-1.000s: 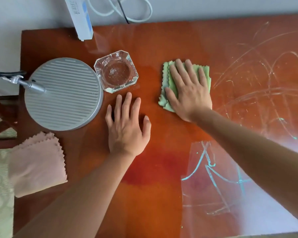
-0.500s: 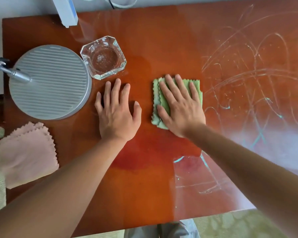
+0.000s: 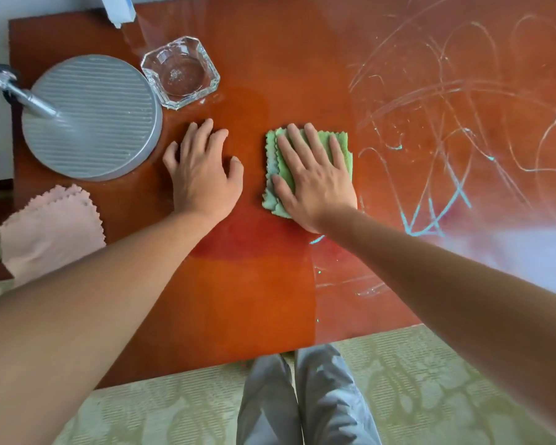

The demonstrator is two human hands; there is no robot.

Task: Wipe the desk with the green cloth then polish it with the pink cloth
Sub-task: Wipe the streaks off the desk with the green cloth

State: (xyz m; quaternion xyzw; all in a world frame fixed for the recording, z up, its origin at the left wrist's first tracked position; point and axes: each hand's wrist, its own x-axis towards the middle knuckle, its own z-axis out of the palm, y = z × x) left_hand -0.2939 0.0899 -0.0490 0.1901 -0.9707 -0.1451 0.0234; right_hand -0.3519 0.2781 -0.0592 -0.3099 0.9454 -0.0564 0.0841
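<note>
The folded green cloth [image 3: 342,149] lies on the glossy red-brown desk [image 3: 254,300], near its middle. My right hand [image 3: 312,178] presses flat on top of it, fingers spread and pointing away from me. My left hand [image 3: 203,171] rests flat on the bare desk just left of the cloth, holding nothing. The pink cloth [image 3: 50,229] lies folded at the desk's left edge, partly overhanging it. Chalky white and blue scribbles [image 3: 446,139] cover the right half of the desk.
A round ribbed grey lamp base [image 3: 90,120] with a metal arm stands at the back left. A square glass ashtray [image 3: 182,72] sits beside it. A white box [image 3: 118,8] leans at the back edge. My legs [image 3: 302,399] and patterned floor lie below.
My right hand has slid the green cloth toward me across the desk. The left hand stays flat beside it. The view has shifted back, showing the desk's near edge and my legs.
</note>
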